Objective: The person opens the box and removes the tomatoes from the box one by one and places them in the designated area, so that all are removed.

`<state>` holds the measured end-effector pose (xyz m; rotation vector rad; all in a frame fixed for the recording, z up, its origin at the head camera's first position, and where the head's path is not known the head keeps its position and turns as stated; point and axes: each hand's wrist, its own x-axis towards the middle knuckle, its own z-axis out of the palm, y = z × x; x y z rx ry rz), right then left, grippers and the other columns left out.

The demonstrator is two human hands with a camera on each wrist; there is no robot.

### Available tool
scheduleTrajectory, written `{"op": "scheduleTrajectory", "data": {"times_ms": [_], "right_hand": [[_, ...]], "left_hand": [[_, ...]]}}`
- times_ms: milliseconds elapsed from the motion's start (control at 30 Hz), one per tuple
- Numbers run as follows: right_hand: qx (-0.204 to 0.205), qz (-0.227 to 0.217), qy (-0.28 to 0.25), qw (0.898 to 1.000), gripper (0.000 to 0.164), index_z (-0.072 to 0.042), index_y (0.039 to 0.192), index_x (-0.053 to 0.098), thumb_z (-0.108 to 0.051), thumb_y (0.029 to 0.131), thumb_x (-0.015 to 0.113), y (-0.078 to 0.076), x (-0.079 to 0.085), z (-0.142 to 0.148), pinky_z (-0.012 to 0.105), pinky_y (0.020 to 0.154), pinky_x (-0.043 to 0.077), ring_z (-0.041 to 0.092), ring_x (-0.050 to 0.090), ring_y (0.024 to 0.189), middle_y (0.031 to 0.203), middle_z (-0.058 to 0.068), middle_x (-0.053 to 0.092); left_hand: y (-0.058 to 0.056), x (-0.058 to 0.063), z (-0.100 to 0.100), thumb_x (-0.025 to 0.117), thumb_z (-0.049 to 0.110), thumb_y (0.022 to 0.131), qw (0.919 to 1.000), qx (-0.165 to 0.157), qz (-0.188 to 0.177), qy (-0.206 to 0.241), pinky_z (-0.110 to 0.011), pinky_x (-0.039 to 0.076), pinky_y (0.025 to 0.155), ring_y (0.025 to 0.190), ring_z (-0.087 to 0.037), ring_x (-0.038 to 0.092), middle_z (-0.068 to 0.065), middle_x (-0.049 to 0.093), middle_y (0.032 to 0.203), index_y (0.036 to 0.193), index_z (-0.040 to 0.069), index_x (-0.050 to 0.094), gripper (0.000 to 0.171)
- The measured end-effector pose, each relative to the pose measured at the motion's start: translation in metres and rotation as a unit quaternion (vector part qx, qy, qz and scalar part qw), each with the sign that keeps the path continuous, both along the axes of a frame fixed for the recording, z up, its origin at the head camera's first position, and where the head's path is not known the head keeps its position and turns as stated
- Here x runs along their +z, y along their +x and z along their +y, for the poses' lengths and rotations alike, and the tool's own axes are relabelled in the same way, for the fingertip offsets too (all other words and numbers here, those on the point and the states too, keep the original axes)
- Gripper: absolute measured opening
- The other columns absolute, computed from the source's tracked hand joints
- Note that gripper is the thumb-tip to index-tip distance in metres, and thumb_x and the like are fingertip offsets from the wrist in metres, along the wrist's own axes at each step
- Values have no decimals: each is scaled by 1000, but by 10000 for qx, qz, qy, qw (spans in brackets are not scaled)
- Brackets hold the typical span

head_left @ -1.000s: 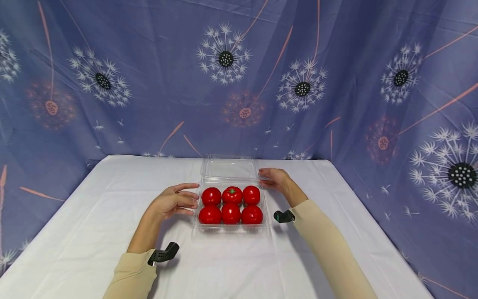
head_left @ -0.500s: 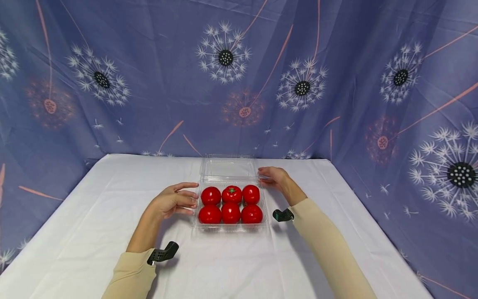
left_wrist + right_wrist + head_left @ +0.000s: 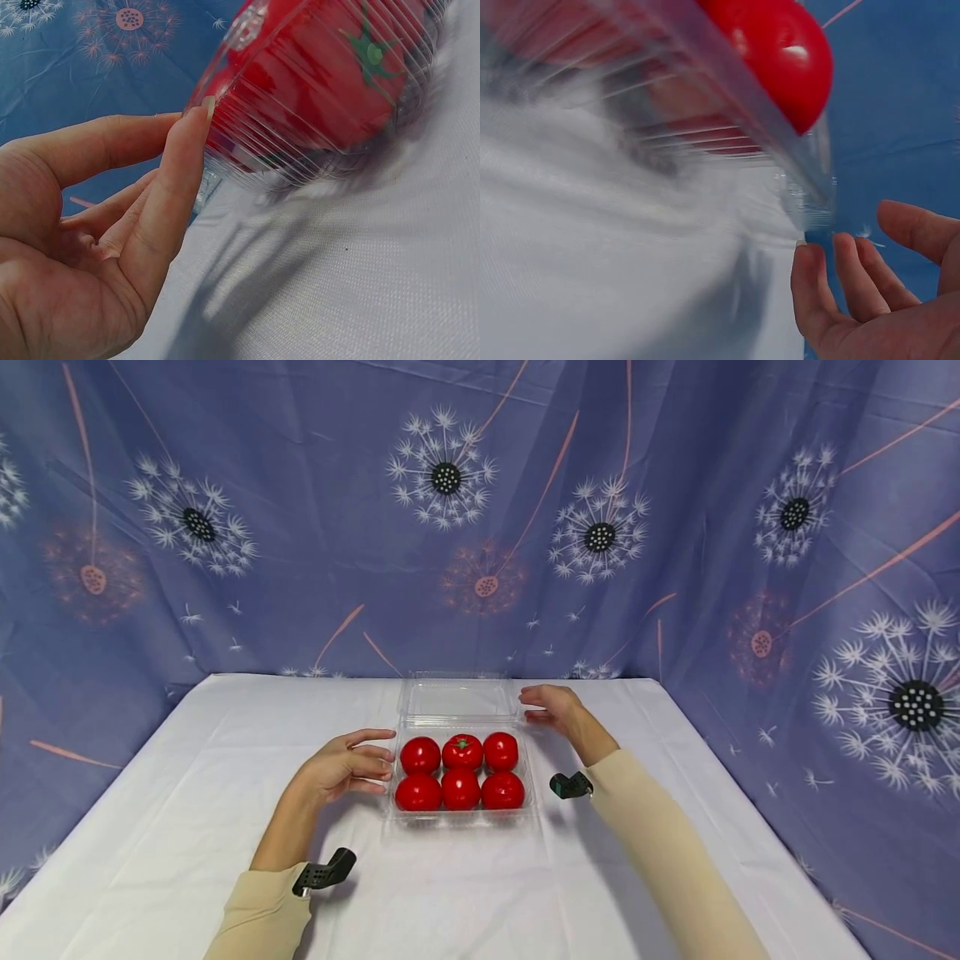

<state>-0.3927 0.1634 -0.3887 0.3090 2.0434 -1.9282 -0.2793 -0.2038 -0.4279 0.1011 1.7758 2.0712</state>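
A clear plastic clamshell box stands mid-table, its lid folded back to the far side. Several red tomatoes fill it in two rows; one shows a green stem on top. On the box's left, my left hand holds its fingers extended and spread. In the left wrist view, two fingertips of the left hand are right at the box's ribbed side. My right hand is beside the lid's right end. Its fingers are loosely bent and hold nothing in the right wrist view.
A white cloth covers the table. Behind it and along both sides hangs a blue curtain printed with dandelions. Black wrist cameras sit at the cuffs of the beige sleeves.
My right hand has risen slightly and drawn a little off the lid's right edge. The left hand stays beside the box, and the head view has shifted a bit.
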Motion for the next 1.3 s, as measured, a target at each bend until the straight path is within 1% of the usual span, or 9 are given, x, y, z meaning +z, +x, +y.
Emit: {"op": "scheduleTrajectory", "data": {"times_ms": [133, 367, 467, 567, 767, 900, 1033, 1200, 1300], "right_hand": [[126, -1, 106, 9999, 51, 0, 147, 51, -9, 98, 59, 1, 10, 0, 44, 114, 45, 41, 49, 138, 153, 17, 49], [437, 24, 325, 9985, 49, -3, 146, 54, -11, 98, 63, 7, 23, -2, 43, 112, 48, 37, 56, 131, 152, 13, 51], [633, 139, 394, 9971, 50, -3, 146, 54, -11, 98, 64, 10, 27, -5, 44, 111, 48, 37, 56, 132, 152, 13, 51], [840, 373, 495, 9945, 50, -3, 146, 54, -13, 98, 65, 14, 30, -11, 47, 112, 47, 41, 52, 135, 151, 15, 52], [1106, 842, 824, 9869, 51, -7, 142, 58, -20, 94, 72, 23, 35, -28, 44, 105, 54, 38, 62, 124, 143, 16, 59], [1294, 1052, 827, 9825, 52, -9, 140, 61, -20, 91, 75, 30, 38, -40, 43, 101, 56, 36, 65, 119, 140, 16, 62], [1565, 1307, 820, 9756, 52, -11, 139, 62, -21, 90, 76, 36, 40, -50, 45, 102, 56, 34, 66, 116, 135, 15, 65], [1886, 1575, 860, 9655, 52, -13, 140, 61, -19, 91, 76, 44, 40, -62, 47, 104, 54, 32, 66, 118, 130, 15, 68], [2042, 1655, 948, 9602, 54, -15, 140, 60, -20, 89, 78, 48, 37, -70, 50, 106, 52, 30, 65, 121, 134, 15, 66]], "left_hand": [[0, 1, 0, 66, -7, 89, 10000, -15, 22, 21, -35, 65, 70, 79, -16, 73, -7, 69, 107, 154, -2, 34, 72], [1, 1, -1, 66, -5, 90, 9999, -70, 64, 43, -35, 65, 71, 81, -16, 73, -8, 69, 108, 154, -3, 33, 72], [2, 0, -2, 66, -5, 90, 10000, -56, 49, 31, -35, 65, 71, 81, -16, 73, -8, 69, 108, 154, -3, 33, 72], [2, 0, -2, 67, -4, 90, 10000, -61, 41, 54, -35, 65, 71, 81, -16, 73, -8, 69, 108, 154, -2, 33, 72], [2, 1, -2, 66, -4, 90, 10000, -29, 49, -7, -35, 65, 71, 81, -16, 73, -8, 69, 109, 154, -2, 34, 72], [1, 2, -2, 66, -5, 90, 10000, -28, 36, -10, -35, 65, 71, 81, -15, 73, -7, 70, 107, 154, -2, 34, 72], [1, 2, -2, 66, -5, 89, 10000, -40, 23, 30, -35, 65, 70, 80, -15, 73, -7, 70, 106, 154, -2, 34, 72], [1, 1, -1, 67, -4, 89, 10000, -49, 19, 55, -35, 65, 70, 79, -15, 74, -7, 70, 105, 154, -2, 34, 72], [0, 0, -2, 67, -5, 89, 10000, -40, 7, 39, -35, 65, 70, 79, -15, 74, -6, 70, 105, 154, -2, 34, 72]]}}
